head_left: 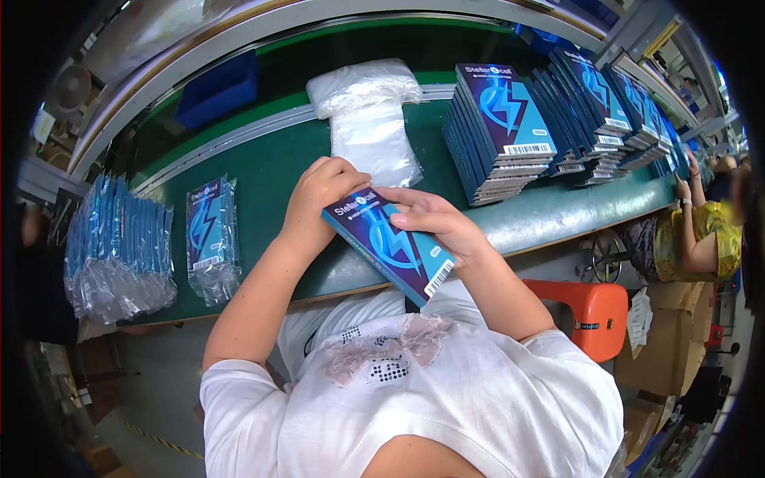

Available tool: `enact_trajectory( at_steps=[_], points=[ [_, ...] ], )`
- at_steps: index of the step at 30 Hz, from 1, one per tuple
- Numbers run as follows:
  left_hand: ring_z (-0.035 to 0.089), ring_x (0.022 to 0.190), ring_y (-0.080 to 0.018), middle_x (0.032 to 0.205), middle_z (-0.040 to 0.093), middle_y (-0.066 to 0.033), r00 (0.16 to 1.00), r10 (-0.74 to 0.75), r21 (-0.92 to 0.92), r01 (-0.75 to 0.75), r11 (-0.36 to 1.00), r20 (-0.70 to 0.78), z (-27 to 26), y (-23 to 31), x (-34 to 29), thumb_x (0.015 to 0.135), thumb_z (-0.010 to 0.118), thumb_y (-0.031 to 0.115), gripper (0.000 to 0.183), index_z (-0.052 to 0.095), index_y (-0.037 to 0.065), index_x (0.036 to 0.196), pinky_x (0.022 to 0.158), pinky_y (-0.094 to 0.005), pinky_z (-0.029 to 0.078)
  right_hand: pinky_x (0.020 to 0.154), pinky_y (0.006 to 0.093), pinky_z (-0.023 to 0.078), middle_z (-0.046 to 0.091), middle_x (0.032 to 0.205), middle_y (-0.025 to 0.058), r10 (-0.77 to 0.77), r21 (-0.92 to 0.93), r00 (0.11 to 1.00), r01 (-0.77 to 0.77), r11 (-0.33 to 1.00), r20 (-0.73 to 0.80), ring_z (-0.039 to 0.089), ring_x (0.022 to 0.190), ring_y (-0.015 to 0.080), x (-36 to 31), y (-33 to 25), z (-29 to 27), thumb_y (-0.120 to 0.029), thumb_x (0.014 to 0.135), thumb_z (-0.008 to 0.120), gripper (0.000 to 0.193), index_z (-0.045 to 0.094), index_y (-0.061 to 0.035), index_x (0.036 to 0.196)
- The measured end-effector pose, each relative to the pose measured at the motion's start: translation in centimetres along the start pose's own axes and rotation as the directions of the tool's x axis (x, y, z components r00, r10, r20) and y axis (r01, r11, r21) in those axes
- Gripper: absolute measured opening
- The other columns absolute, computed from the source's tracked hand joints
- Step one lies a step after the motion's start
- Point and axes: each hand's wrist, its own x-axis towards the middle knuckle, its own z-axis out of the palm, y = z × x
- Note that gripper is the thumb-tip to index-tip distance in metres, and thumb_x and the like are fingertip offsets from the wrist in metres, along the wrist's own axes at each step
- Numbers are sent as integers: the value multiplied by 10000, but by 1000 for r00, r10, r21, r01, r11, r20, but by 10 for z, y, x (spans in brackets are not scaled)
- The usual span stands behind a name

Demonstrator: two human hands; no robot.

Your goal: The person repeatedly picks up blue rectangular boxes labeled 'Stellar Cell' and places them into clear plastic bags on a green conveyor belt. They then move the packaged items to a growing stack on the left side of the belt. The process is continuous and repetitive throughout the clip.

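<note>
A flat blue and purple box (398,253) with a lightning bolt design is tilted in front of my chest. Its right side lies in my right hand (437,221), whose thumb presses on the front face. My left hand (325,191) is curled closed at the upper end of the same box; its fingertips are partly hidden. Just beyond my hands, clear plastic bags (373,139) lie in a pile on the green table (279,151). To the left, a few bagged boxes (212,227) lie beside a long row of bagged boxes (119,231).
Tall stacks of unbagged boxes (502,131) stand at the right, with more stacks (594,95) past them. A blue bin (217,89) sits at the far left. An orange stool (594,319) is beside me, near cardboard cartons (665,342). Another person (701,239) works at the far right.
</note>
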Motion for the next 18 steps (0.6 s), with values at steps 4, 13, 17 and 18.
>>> enact_trajectory(
  at_steps=[4,13,17,18],
  points=[
    [609,820,-187,858,618,-63,984,-175,-208,180,962,41,-1,-3,0,704,647,-18,219,704,40,908,754,-285,482,793,272,547,584,1147,203,-18,-13,1000,18,1000,-3,657,921,180,10,2,-10,-38,819,648,667,290,130,1356],
    [614,812,-151,894,609,-73,788,-595,-535,574,620,157,6,-4,-20,791,582,-71,220,648,-2,990,727,-248,500,810,264,503,615,1092,160,-184,-319,947,94,943,-264,631,909,161,-8,0,-6,-36,850,610,550,380,131,1321],
    [606,838,-153,898,586,-75,922,-380,-274,348,897,-72,3,32,-21,797,572,-73,192,622,-5,970,745,-260,506,781,250,477,632,996,134,-378,-416,834,201,887,-401,607,844,134,1,21,5,-34,844,624,409,478,124,1191],
    [601,844,-160,917,563,-86,954,-283,-162,265,951,-96,4,32,-27,793,564,-88,192,620,1,954,744,-264,507,771,247,477,634,964,125,-376,-415,826,194,889,-420,605,835,131,1,24,5,-35,839,632,361,503,113,1142]
  ],
)
